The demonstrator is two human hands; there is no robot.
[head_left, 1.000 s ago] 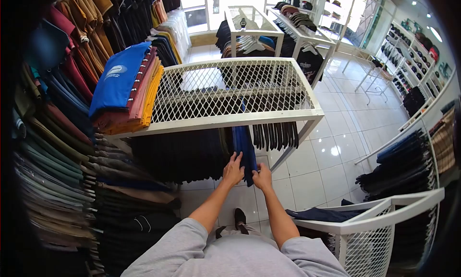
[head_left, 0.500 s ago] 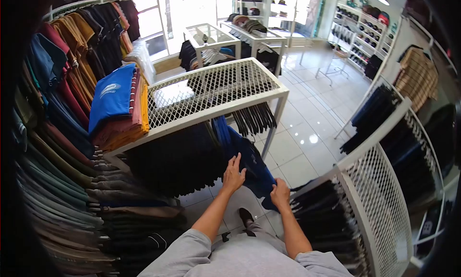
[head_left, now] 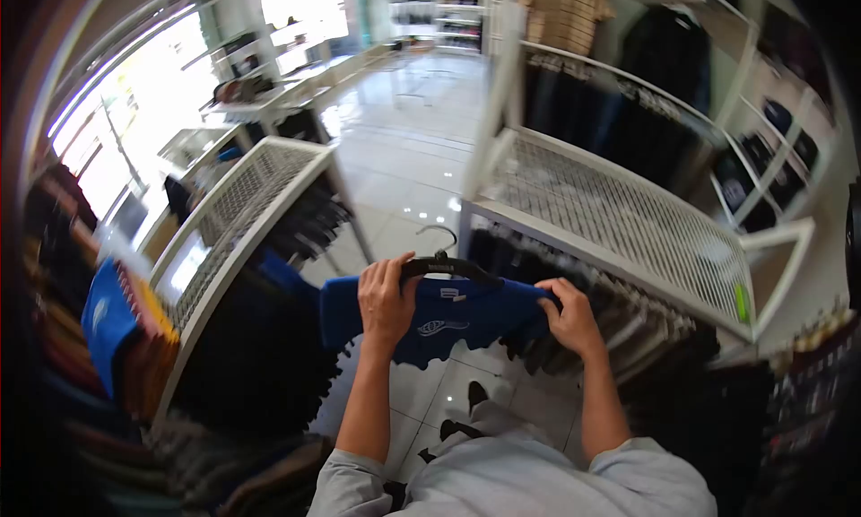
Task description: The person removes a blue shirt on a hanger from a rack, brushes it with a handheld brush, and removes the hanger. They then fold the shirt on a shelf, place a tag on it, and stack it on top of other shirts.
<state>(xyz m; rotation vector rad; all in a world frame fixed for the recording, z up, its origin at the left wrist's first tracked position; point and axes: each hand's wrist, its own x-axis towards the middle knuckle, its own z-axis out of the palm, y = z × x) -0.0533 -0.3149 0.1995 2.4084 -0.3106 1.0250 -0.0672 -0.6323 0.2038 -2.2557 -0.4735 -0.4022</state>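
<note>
In front of me a dark blue T-shirt with a white print on its chest hangs on a black clothes hanger, its hook pointing up. My left hand is closed at the left part of the hanger, beside the shirt's neck opening. At the right shoulder of the shirt, my right hand pinches the fabric between thumb and fingers. The shirt's lower part is out of sight beneath the visible front.
A white mesh-topped rack with dark garments stands to the left, bearing a stack of folded shirts. Another mesh-topped rack with hanging clothes is close on the right. Tiled floor runs between them toward the shelves.
My view has swung right. The blue T-shirt has come away from the left rack and is now spread out on its hanger between both hands. My left hand has closed on the hanger.
</note>
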